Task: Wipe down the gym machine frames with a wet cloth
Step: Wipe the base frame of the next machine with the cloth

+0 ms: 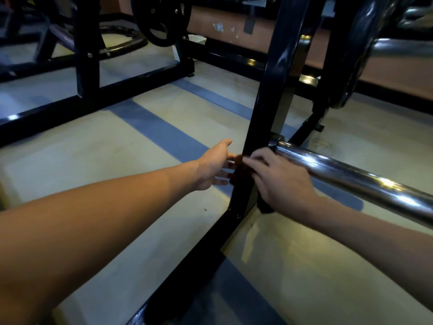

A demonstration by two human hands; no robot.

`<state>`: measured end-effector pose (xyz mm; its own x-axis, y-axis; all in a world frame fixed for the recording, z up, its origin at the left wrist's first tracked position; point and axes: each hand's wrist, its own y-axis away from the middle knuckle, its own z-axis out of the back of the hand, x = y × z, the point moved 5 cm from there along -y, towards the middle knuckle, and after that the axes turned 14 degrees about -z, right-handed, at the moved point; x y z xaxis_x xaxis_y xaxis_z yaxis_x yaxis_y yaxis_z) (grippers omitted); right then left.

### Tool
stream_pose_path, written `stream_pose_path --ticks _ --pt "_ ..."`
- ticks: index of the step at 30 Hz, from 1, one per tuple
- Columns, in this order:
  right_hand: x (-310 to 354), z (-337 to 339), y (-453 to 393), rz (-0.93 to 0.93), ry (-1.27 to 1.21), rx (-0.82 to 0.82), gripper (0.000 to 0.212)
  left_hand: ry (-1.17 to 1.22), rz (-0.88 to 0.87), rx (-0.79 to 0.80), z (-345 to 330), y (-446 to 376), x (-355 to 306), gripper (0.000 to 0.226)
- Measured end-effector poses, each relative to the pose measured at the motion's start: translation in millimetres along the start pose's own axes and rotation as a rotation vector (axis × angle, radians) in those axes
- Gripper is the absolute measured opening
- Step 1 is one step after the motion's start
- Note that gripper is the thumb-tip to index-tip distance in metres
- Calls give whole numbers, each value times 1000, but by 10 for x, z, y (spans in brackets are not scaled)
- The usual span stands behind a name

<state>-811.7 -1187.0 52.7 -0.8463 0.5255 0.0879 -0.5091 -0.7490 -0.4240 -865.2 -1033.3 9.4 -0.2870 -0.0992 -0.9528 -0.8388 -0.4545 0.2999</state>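
I see both bare arms reach forward to a black upright post of the gym machine frame, which rises from the floor bar near the centre toward twelve o'clock. A small brown cloth sits against the post's near face, low down, between the two hands. The left hand lies at nine o'clock of the cloth, thumb up, fingers straight and relaxed, their tips touching or just beside the cloth; I cannot tell if they press it. The right hand comes in from three o'clock, fingers curled over the cloth and holding it against the post. Just beyond that hand, a chrome bar runs from the post out toward four o'clock. A black weight plate hangs at eleven o'clock on another black frame. The pale floor carries blue stripes.
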Motion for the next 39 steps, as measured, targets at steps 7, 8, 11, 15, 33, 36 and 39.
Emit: stream_pose_path --ticks 7,8,11,15,33,36,39 --pt "-111 162 -87 -27 -2 -84 50 -10 4 -19 -20 6 2 64" --pt "-84 -32 81 45 57 -3 56 -7 6 -24 -19 10 2 63" --pt "-68 -373 377 135 167 190 71 -10 10 -23 -23 16 5 66" --pt "-77 78 -96 -17 6 -9 45 -34 -1 -12 -17 28 -12 63" --pt "22 -451 211 -649 -938 676 23 -170 -14 2 307 96 -114 37" --pt "146 -450 253 -891 -1343 904 22 -197 138 201 372 230 -24 41" --pt "237 -495 297 -908 -1420 1013 24 -109 247 351 364 350 114 53"
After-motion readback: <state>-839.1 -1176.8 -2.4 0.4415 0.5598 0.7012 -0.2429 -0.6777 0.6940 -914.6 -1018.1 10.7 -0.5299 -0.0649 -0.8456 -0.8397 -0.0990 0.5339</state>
